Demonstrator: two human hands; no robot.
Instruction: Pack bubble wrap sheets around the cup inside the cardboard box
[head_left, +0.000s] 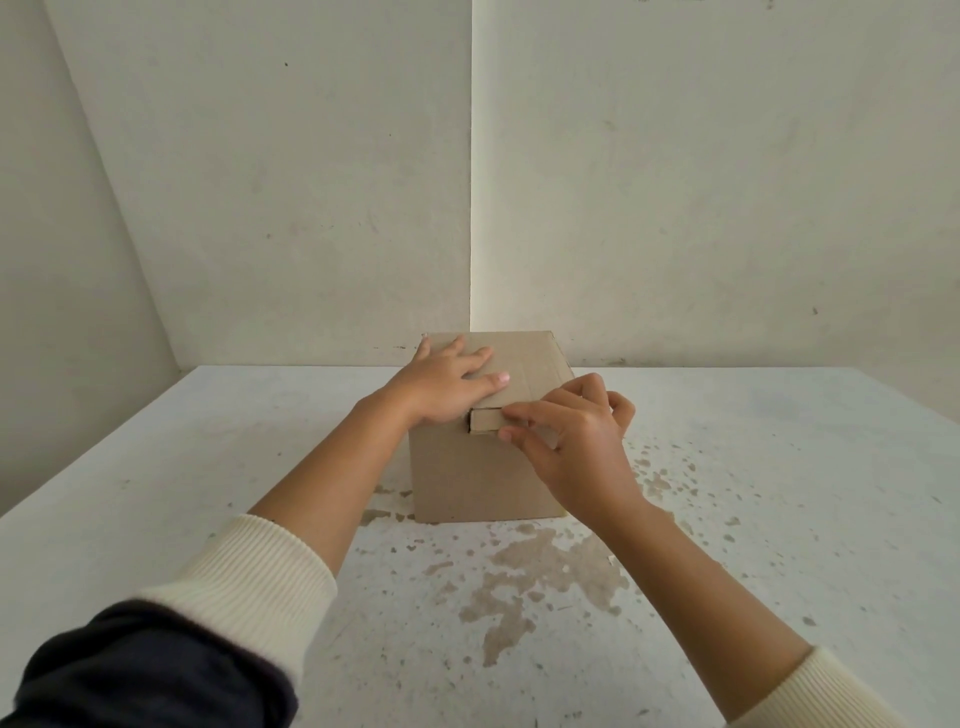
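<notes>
Left hand: fingers spread, palm laid flat on the closed top flap of the cardboard box, toward the lid's 9 o'clock side. Right hand: thumb and forefinger pinching the tuck flap at the lid's 6 o'clock edge, the remaining fingers curled above the box's near right corner. Tuck flap: folded down over the front face, its left end just beside the left hand's heel. Cardboard box: plain brown, upright, lid shut, contents hidden; cup and bubble wrap cannot be seen. Forearms: bare, cream ribbed sleeves pushed back, a dark layer over the left one. Surface: white, with brown patches of worn paint at 5 and 6 o'clock of the box. Wall: off-white, behind the box at 12 o'clock.
</notes>
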